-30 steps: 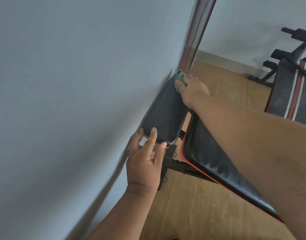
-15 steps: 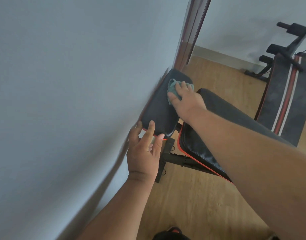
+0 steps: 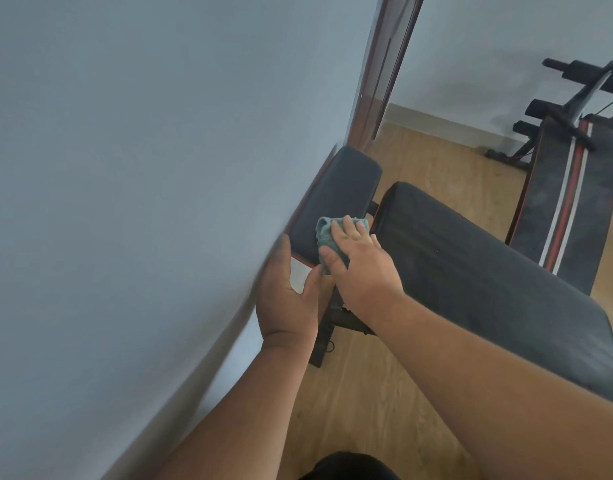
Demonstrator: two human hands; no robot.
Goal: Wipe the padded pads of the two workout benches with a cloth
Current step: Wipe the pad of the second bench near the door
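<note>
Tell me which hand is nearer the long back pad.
Right. The right hand, pressing the cloth onto the small pad, sits beside the long back pad; the left hand stays wall-side.

Both forearms are bare to the hands, no sleeves, with dark clothing at the bottom edge.

Pale blue-grey wall (image 3: 142,168), dark red door frame (image 3: 384,81), light wooden floor (image 3: 367,393), cream skirting board (image 3: 447,128).

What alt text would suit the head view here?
The right hand presses a green cloth onto the small black bench pad beside a grey wall, while the left hand touches its near edge. A longer pad lies right; a striped bench stands behind.
</note>
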